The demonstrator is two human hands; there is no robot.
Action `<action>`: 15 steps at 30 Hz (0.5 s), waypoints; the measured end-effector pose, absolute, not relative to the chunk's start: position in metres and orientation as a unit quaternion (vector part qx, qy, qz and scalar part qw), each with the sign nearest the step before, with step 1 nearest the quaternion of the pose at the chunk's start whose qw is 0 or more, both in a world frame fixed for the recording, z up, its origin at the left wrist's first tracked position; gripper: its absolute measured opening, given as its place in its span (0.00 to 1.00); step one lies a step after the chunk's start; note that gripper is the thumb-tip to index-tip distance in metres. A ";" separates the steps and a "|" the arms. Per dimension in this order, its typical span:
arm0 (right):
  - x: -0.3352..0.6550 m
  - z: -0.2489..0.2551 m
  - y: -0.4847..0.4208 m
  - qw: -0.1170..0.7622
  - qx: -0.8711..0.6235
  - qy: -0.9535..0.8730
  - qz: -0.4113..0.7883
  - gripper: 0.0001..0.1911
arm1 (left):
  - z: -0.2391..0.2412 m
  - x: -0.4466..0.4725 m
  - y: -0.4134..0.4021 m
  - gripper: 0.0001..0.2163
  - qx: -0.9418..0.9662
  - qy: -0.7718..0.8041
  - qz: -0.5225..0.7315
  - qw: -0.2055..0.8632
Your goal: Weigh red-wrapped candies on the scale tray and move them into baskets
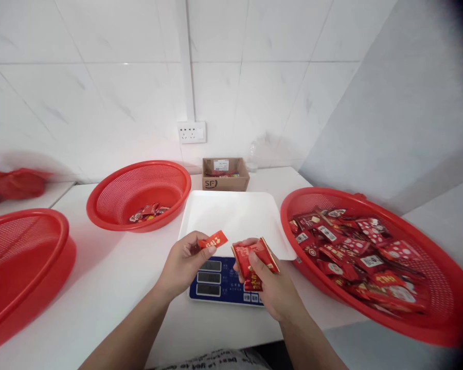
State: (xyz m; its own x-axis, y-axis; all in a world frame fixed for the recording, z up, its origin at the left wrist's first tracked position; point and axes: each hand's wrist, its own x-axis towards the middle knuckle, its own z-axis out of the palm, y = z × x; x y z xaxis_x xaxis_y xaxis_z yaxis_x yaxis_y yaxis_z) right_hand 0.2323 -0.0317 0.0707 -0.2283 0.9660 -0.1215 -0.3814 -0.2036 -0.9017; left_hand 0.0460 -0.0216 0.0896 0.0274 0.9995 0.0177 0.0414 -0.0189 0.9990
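Observation:
Between finger and thumb, my left hand (187, 259) pinches a small red packet (217, 239) with gold lettering. My right hand (272, 288) is closed around several shiny red packets (241, 254) with gold edges, its thumb lying across the top one. Both hands are held over the front of a digital scale (193, 293), whose blue panel and small screens are partly covered by them. Behind them the scale's white tray (227, 208) carries nothing that I can see. The scale's readings are too faint to make out.
At the right, a large red basket (440, 262) is piled with red packets. A red basket (108, 182) at back left has a few packets, and another red basket (57, 231) stands nearer. An open cardboard box (235, 184) stands behind the scale, below a wall socket (192, 132).

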 end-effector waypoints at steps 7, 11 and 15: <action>0.232 0.079 -0.032 0.467 -0.388 -0.528 0.594 0.11 | 0.103 0.058 -0.037 0.10 0.530 0.448 0.415 0.588; 0.231 0.083 -0.036 0.479 -0.388 -0.589 0.523 0.06 | 0.107 0.059 -0.040 0.12 0.567 0.459 0.403 0.553; 0.229 0.083 -0.038 0.495 -0.398 -0.613 0.470 0.05 | 0.104 0.062 -0.043 0.14 0.606 0.482 0.419 0.474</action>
State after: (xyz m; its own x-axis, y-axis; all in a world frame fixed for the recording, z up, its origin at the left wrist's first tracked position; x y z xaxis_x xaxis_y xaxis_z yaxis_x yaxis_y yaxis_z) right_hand 0.2289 -0.0384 0.0828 -0.1933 0.9533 0.2321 0.0239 0.2411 -0.9702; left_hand 0.0621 -0.0427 0.1040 0.1837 0.9816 0.0515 0.1876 -0.0864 0.9784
